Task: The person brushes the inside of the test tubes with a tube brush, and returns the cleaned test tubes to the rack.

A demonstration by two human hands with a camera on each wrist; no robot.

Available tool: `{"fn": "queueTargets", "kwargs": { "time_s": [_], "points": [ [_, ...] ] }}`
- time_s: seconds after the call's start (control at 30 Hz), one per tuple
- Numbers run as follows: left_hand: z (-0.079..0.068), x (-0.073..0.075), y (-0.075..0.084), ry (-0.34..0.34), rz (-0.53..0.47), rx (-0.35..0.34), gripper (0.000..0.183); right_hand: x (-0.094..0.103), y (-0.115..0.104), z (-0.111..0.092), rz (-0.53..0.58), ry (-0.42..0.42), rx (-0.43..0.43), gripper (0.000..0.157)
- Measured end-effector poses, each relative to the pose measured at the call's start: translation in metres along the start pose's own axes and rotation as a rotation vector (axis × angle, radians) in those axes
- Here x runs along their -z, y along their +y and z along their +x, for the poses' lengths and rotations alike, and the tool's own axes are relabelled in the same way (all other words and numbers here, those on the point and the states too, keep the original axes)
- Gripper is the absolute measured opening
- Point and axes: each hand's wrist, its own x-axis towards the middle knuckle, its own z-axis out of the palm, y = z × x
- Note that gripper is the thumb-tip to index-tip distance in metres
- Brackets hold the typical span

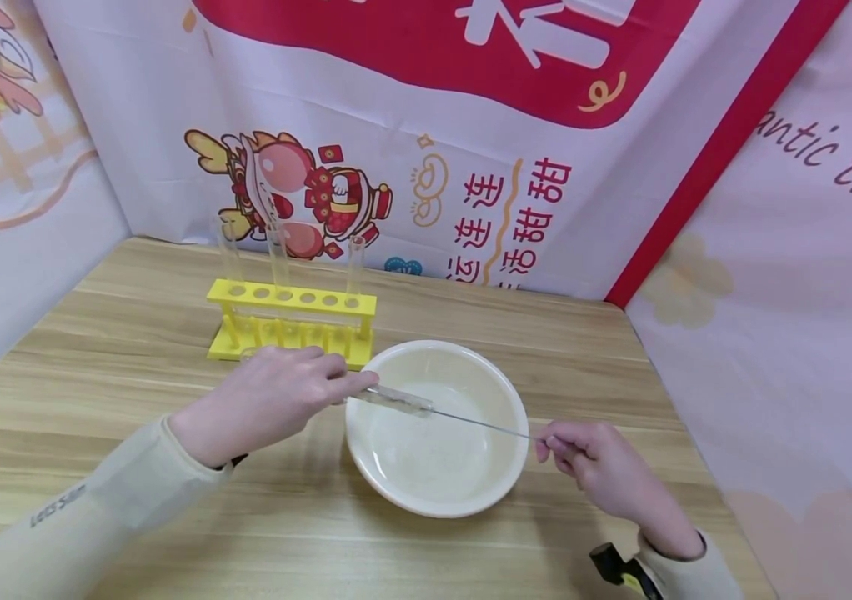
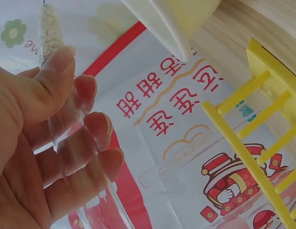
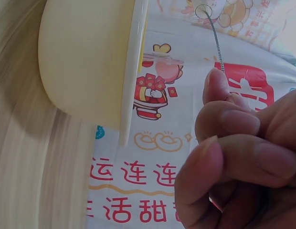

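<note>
My left hand (image 1: 268, 402) holds a clear glass test tube (image 1: 393, 400), its mouth pointing right over a cream basin (image 1: 441, 492). In the left wrist view, the fingers curl round the tube and the thumb presses near its mouth end. White bristles of a test tube brush (image 2: 50, 31) fill that end of the tube. A thin twisted wire handle (image 1: 478, 422) runs from the tube to my right hand (image 1: 606, 467), which pinches it between thumb and fingers past the basin's right rim. The handle's far end is hidden in that hand.
Behind the left hand stands a yellow test tube rack (image 1: 291, 302) with 3 upright glass tubes. A wooden table (image 1: 366, 558) carries everything. Printed cloth (image 1: 396, 117) hangs along its back and sides.
</note>
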Motion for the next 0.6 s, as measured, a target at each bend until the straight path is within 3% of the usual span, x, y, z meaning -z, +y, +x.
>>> {"fn": "queueTargets", "kwargs": {
  "time_s": [0.33,0.6],
  "points": [
    [-0.002,-0.005,-0.006,-0.092,-0.055,0.045,0.052,0.005,0.013,0.000,-0.011,-0.057,-0.066,0.028],
    [-0.004,-0.012,-0.012,-0.127,-0.107,0.046,0.053,0.006,0.029,-0.006,0.002,-0.101,-0.089,0.029]
  ]
}}
